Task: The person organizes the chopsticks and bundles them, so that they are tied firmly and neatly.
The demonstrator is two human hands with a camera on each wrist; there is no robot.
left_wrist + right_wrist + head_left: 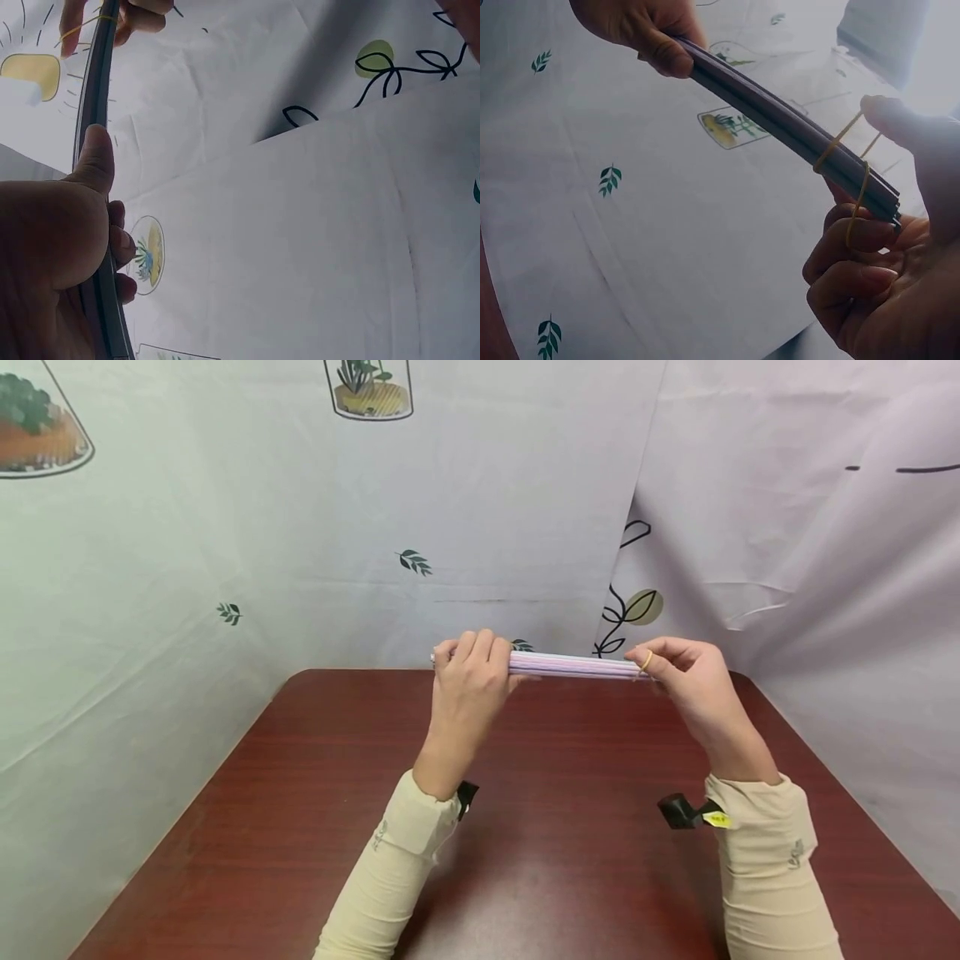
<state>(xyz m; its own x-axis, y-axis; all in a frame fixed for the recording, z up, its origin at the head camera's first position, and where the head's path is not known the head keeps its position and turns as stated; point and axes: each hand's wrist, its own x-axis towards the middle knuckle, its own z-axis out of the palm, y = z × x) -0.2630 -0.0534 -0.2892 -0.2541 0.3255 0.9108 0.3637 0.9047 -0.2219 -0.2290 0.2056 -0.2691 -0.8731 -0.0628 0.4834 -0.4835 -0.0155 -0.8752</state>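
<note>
The left hand (472, 677) is gripping a rod bundle (573, 666) while the right hand (696, 683) is grasping a stretched rubber band (840, 140) looped around the opposite end.

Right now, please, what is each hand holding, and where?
Left hand: pale-lilac bundle of thin sticks, near one end. Right hand: thin yellow elastic band, by the loop over the thumb.

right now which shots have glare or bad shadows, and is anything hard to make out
Right wrist view: white glare at upper right, by the right hand; the rod bundle looks dark, its colours hard to read, though the rubber band shows clearly. Left wrist view: the left hand in heavy shade. Head view: fairly even light, soft sheen on the table.
</note>
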